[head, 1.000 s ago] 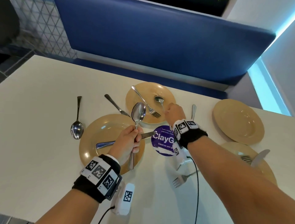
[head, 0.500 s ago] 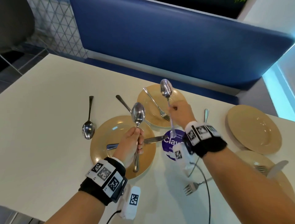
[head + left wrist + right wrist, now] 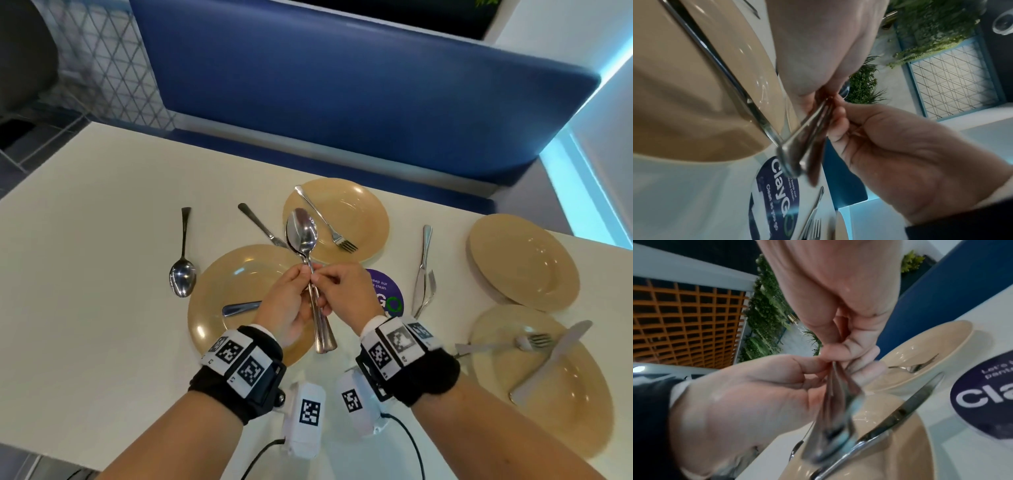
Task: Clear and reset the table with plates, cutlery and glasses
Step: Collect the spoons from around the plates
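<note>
Two steel spoons (image 3: 302, 233) stand stacked together, bowls up, above the near-left tan plate (image 3: 219, 325). My left hand (image 3: 301, 281) grips their handles from the left. My right hand (image 3: 325, 281) pinches the same handles from the right. In the left wrist view the paired spoon handles (image 3: 807, 138) run between my left hand (image 3: 818, 91) and my right hand (image 3: 838, 120). The right wrist view shows the spoon handles (image 3: 838, 402) blurred, pinched under my right hand (image 3: 838, 356), with my left hand (image 3: 813, 369) against them. A knife (image 3: 239, 308) lies on the near-left plate.
A far plate (image 3: 363, 212) holds a fork (image 3: 329, 222). On the table lie a spoon (image 3: 183, 270) at left, a knife (image 3: 262, 226), and a knife and fork pair (image 3: 423, 270). A bare plate (image 3: 524, 260) and a plate (image 3: 565, 411) with cutlery sit right. A blue bench (image 3: 342, 85) stands behind.
My right hand lifted a spoon off the far plate and brought it left to the spoon in my left hand. Both hands now hold the two spoons together.
</note>
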`<state>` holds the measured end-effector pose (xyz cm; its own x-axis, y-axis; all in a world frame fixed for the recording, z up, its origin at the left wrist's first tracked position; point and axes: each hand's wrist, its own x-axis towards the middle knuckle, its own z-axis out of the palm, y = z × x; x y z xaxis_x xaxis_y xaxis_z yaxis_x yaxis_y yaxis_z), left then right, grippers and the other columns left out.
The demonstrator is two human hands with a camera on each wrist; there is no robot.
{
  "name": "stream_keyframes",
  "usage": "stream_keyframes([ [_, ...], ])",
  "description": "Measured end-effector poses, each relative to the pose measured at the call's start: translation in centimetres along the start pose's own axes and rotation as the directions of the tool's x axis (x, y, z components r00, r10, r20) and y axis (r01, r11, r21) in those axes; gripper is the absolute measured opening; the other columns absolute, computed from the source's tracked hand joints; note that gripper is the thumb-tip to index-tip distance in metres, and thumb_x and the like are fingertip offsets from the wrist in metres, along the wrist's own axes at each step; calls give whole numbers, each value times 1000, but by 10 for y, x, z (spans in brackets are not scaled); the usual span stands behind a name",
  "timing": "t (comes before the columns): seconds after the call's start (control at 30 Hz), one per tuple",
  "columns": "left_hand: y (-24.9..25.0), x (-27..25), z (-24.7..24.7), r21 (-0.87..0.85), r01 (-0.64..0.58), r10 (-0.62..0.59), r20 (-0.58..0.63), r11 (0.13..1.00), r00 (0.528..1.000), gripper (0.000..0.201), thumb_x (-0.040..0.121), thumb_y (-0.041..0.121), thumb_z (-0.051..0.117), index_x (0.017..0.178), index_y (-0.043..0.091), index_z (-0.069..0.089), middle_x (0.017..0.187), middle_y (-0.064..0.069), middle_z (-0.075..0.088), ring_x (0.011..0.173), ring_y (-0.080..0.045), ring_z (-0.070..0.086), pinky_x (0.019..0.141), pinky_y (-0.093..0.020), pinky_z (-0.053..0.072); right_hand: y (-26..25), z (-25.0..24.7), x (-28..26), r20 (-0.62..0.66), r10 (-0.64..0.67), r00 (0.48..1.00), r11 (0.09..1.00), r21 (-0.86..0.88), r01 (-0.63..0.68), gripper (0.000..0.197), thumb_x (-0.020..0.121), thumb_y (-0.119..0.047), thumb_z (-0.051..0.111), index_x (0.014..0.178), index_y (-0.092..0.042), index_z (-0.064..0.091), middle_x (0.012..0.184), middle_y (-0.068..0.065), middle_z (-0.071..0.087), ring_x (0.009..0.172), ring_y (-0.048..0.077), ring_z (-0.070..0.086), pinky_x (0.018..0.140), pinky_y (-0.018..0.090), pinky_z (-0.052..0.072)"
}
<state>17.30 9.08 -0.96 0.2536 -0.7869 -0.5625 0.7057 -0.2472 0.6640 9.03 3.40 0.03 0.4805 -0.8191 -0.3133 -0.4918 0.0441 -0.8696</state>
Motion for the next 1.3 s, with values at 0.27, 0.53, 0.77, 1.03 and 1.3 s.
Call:
stream_keyframes([
  [0.27,1,1,-2,-185,97,-95,22,978,995,21,97,12,43,96,8,63,77,-7,68,59,-15,66,48,-26,54,-5,-8,1,102,-79,992,953,-282,106,20,90,-5,54,87,5,70,66,-11,52,55,-2,44,51,0,38],
  [0.53,23,13,-8,414,72,-68,-26,907,997,24,97,10,43,113,6,61,90,-6,63,77,-17,59,71,-27,53,1,-9,10,52,24,998,977,-214,-12,19,86,-5,62,69,4,62,57,12,55,35,3,47,38,12,41],
  [0.77,126,63,-108,988,74,382,-15,-139,924,44,83,-12,44,116,8,65,127,-19,49,115,-31,50,97,-32,40,3,-18,7,-57,38,998,972,-228,-50,23,87,-8,62,88,15,63,71,17,57,58,22,51,60,32,55],
  [1.03,136,83,-188,913,-58,213,155,-404,965,24,75,-12,60,87,4,75,109,-14,49,96,-33,55,84,-25,36,10,-33,-5,-124,66,990,970,-226,-93,18,86,-10,64,81,7,67,60,6,56,52,18,54,60,28,54],
  [1.3,126,59,-204,876,-188,158,283,-443,946,14,71,-11,68,74,1,75,99,-14,56,83,-32,59,77,-27,43,16,-33,-7,-143,110,984,971,-197,-137,18,85,-10,65,78,7,67,56,4,57,47,17,55,60,30,57],
])
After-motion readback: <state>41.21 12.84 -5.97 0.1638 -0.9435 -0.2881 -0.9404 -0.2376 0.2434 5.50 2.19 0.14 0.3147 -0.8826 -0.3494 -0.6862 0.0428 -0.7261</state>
